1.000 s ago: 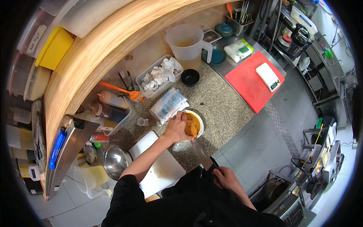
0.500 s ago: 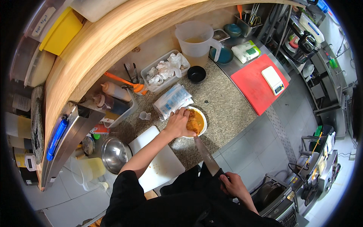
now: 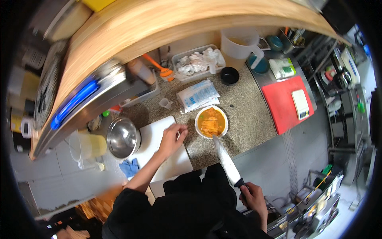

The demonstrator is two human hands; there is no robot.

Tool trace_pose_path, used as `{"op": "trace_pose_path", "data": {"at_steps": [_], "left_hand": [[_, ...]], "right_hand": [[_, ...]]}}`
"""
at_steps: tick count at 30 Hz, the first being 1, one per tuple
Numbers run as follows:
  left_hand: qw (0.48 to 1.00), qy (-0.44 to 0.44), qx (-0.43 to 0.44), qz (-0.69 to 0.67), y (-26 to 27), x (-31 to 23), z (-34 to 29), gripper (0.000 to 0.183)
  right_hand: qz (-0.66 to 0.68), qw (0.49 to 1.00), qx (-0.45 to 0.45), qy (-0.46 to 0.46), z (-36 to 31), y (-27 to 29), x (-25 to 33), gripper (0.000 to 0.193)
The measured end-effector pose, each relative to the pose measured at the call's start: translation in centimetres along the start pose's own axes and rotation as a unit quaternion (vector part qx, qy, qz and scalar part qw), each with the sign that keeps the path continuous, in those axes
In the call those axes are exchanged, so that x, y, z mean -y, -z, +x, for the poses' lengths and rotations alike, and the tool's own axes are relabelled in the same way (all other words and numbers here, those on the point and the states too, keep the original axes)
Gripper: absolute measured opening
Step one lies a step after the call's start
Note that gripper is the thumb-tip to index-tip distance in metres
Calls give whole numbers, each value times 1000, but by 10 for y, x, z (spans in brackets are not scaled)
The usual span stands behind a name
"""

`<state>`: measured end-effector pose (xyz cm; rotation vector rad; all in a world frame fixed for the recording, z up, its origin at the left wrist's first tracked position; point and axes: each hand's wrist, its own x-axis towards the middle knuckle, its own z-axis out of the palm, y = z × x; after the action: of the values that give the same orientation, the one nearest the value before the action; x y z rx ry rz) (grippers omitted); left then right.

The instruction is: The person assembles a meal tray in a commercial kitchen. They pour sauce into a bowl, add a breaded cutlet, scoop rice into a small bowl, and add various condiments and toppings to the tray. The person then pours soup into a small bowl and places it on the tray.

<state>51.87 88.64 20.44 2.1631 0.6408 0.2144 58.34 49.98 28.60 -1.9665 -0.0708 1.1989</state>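
A white bowl (image 3: pixel 227 124) stands on the speckled stone counter, holding orange-brown sauce and a golden, sliced fried piece (image 3: pixel 211 126). My right hand (image 3: pixel 254 198) grips the black handle of a large kitchen knife (image 3: pixel 228 164). Its blade slants up to the left, and the tip lies at the bowl's near rim; whether they touch I cannot tell. Left of the bowl, my left hand (image 3: pixel 172 140) is over the white cutting board (image 3: pixel 151 135), with thumb and fingers apart and nothing between them.
Beyond the bowl are a plastic packet (image 3: pixel 198 95), a black cup (image 3: pixel 229 75) and a tub of white bundles (image 3: pixel 175 63). A steel bowl (image 3: pixel 123 137) sits left of the board. A red board (image 3: pixel 276 99) carries a scale (image 3: pixel 300 104). A wooden shelf (image 3: pixel 167 28) curves overhead.
My left hand has let go of the fried piece in the bowl and drawn back left over the cutting board. The knife stays in my right hand near the bowl. The view has shifted.
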Motion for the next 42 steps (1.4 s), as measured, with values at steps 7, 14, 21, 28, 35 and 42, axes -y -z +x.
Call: {"op": "trace_pose_path", "data": {"at_steps": [7, 14, 21, 28, 35, 42], "left_hand": [[954, 146, -175, 196, 0, 68, -224, 17], [826, 230, -408, 313, 72, 140, -279, 40], [866, 252, -389, 190, 57, 195, -299, 39], [897, 258, -349, 91, 61, 190, -289, 40], [952, 198, -195, 130, 69, 142, -315, 30], [990, 135, 12, -29, 69, 89, -277, 23]], "right_hand": [[-364, 855, -14, 370, 103, -32, 41, 28], [-454, 690, 85, 557, 175, -145, 93, 30], [-441, 622, 139, 631, 207, -249, 101, 32], [-421, 587, 177, 668, 254, -295, 125, 39], [-406, 674, 19, 618, 232, -302, 93, 39], [129, 864, -453, 180, 208, -167, 3, 27]]}}
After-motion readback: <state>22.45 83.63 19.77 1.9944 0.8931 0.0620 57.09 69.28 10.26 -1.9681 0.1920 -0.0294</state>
